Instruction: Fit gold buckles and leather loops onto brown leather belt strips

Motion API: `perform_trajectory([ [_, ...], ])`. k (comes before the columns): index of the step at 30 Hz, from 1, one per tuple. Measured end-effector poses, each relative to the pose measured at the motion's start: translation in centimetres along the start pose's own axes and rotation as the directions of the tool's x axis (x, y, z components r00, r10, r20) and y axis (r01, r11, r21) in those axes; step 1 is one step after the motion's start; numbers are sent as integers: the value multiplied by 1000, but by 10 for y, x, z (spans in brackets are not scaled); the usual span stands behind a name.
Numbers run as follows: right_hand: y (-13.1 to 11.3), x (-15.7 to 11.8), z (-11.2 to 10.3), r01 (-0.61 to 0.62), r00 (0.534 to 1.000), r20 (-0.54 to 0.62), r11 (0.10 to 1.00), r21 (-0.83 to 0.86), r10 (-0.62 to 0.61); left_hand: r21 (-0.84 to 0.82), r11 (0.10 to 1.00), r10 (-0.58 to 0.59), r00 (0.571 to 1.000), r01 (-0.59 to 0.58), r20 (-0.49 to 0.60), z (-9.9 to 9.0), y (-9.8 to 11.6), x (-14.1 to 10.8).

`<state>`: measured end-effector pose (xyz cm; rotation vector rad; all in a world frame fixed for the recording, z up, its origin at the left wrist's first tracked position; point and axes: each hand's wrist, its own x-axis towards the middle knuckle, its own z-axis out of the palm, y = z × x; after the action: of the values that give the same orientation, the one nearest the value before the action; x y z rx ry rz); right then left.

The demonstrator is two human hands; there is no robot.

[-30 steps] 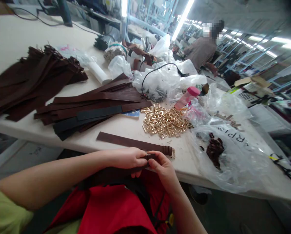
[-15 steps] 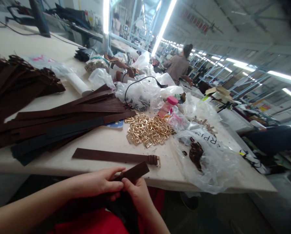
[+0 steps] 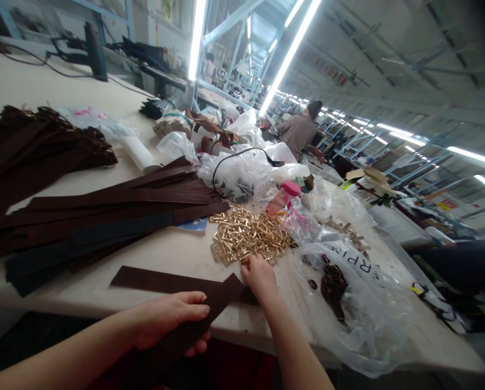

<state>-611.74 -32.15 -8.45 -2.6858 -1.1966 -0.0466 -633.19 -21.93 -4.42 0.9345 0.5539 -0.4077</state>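
My left hand is closed around a dark brown leather belt strap, its thumb on top and the strap's end tilted up to the right. At the near edge of a heap of gold belt buckles, my right hand has its fingers curled down and pinched on a buckle; the fingertips are partly hidden. Another brown belt lies flat on the table behind the left hand, its right end covered by the held strap and my right hand.
Stacked brown straps and a bundle of straps lie to the left. A pink-lidded jar stands behind the buckles. A clear plastic bag with brown loops is at right. A person is farther back.
My right hand has left the strap and moved forward to the buckle heap. The left hand alone keeps the strap. The view has tilted slightly, so the table appears lower.
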Motion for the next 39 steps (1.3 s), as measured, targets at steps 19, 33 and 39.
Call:
perform_trajectory([
  [19,-39,-84,-38,-8,1000,15,473,881,-11,279,880,435,888,-384,-149,10,16,-22],
  [33,-82,-121,-14,-189,977,187,5,982,103,631,697,597,763,-341,-247,22,-12,-18],
  [39,-85,-126,-13,-321,941,338,-246,915,28,583,743,544,803,-327,-243,12,-15,-7],
])
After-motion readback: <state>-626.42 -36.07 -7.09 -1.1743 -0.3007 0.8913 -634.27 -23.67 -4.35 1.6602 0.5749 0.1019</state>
